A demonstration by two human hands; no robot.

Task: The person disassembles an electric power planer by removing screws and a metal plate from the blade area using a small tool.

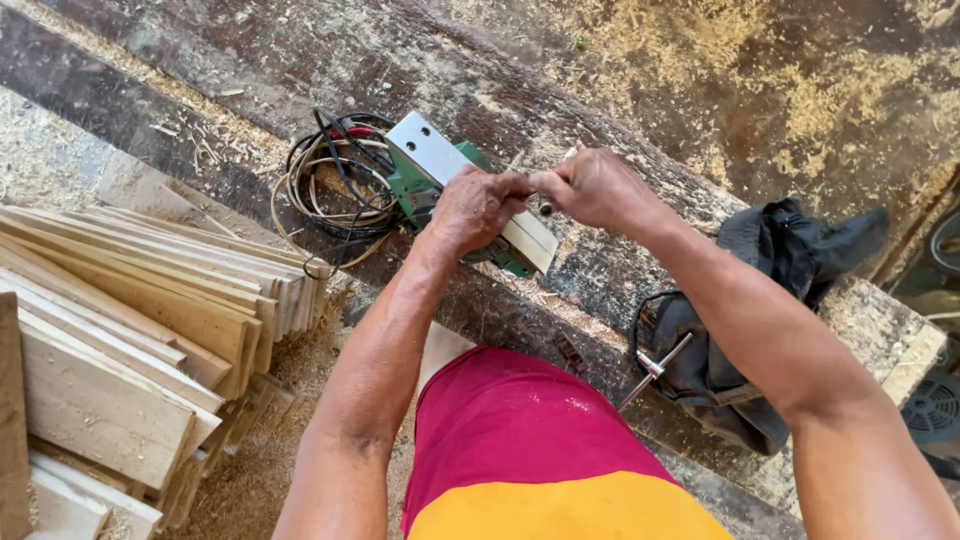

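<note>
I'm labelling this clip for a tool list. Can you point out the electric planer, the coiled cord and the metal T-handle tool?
electric planer [432, 152]: head view, on its upturned metal sole plate.
coiled cord [320, 195]: head view, on the loops left of the planer.
metal T-handle tool [653, 368]: head view, on its shaft at the crossbar.

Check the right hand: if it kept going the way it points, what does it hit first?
The right hand points left, knuckles toward the left hand. It would meet that hand first, atop the green planer; they look almost touching, though depth is unclear.

Both hands, left [478, 208] and right [592, 187], grip a green electric planer [440, 170] lying upturned on a worn workbench [300, 60].
</note>
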